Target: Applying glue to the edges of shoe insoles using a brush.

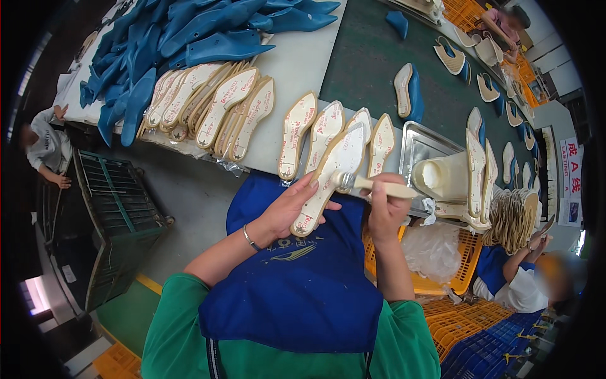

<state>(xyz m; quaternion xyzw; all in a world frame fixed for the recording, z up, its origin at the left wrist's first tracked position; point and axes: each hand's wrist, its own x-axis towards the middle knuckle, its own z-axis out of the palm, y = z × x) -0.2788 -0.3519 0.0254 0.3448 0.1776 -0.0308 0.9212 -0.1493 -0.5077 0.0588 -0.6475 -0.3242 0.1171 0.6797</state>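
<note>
My left hand (291, 207) grips a cream shoe insole board (338, 161) by its heel end, tilted up over the table edge. In my right hand (386, 208) is a flat brush with a pale wooden handle (399, 189). The brush's bristle end (343, 182) meets the face of the board near its middle. Behind the held board, several more insole boards (297, 134) lie side by side on the table. To the right, a glue container (435, 175) with white liquid stands in a metal tray (421, 140).
Blue shoe lasts (145, 47) pile at the far left, beside stacked insole boards (227, 104). A dark green conveyor (366, 69) carries lasts with boards. An orange crate (467, 259) holds plastic bags. A wheeled rack (117, 218) stands left; co-workers are at both sides.
</note>
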